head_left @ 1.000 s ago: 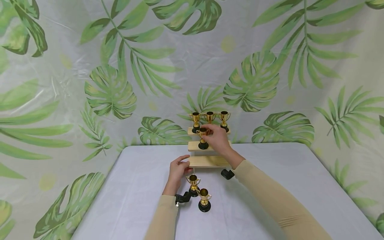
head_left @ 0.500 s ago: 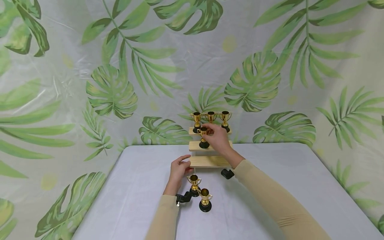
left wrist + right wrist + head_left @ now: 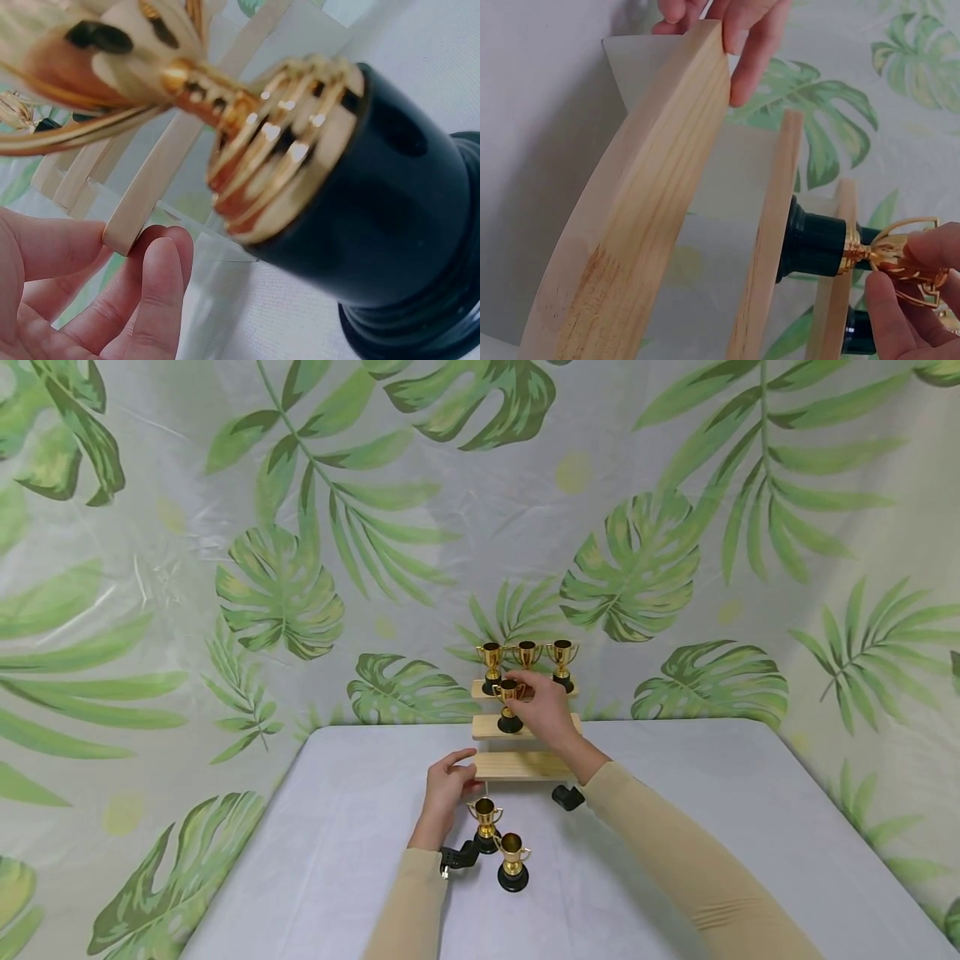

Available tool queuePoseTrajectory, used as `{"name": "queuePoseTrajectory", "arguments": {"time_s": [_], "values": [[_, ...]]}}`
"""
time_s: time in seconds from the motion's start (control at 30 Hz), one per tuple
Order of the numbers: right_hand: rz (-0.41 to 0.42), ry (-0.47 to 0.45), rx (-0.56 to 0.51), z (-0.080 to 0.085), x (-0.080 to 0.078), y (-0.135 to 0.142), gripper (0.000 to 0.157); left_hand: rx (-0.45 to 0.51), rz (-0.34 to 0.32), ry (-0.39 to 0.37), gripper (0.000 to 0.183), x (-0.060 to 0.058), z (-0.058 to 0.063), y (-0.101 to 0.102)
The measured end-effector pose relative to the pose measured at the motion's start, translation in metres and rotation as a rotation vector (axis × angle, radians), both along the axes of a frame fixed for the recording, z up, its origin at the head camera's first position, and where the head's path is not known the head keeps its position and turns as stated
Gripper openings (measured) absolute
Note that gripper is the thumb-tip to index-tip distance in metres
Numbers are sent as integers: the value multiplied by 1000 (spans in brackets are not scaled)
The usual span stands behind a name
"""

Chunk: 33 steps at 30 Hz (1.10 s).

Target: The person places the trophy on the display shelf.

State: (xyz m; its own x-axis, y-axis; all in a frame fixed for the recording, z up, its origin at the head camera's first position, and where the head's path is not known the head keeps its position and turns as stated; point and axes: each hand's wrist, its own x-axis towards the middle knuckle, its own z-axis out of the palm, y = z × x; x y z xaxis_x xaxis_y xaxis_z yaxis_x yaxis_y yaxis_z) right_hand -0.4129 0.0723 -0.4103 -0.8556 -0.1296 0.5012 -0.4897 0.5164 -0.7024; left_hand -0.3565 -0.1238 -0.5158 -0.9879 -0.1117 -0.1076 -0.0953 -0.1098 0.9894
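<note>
Gold, black-based trophy cup (image 3: pixel 859 251): tipping risk
Right grip (image 3: pixel 543 706) pinches its upper part, left grip (image 3: pixel 447 781) a pale wooden board (image 3: pixel 525 766); uneven release could topple the cup.

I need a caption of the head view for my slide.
Right hand holds a gold trophy on the middle shelf; left hand grips the lowest shelf.

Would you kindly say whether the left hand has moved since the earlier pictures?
No; in the head view, the left hand stays at the left end of the bottom shelf.
</note>
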Motion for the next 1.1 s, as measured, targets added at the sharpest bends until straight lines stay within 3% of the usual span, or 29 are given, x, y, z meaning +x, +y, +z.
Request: {"name": "queuePoseTrajectory", "arguments": {"time_s": [0.4,0.73,1.1], "values": [[17,-40,-54,-4,5,8,57,-3,-3,7,37,2,-2,4],[-31,53,-102,5,16,15,52,4,-9,39,39,1,-2,1],[-34,47,-127,6,46,34,47,-11,-6,25,38,0,-2,-1]]}}
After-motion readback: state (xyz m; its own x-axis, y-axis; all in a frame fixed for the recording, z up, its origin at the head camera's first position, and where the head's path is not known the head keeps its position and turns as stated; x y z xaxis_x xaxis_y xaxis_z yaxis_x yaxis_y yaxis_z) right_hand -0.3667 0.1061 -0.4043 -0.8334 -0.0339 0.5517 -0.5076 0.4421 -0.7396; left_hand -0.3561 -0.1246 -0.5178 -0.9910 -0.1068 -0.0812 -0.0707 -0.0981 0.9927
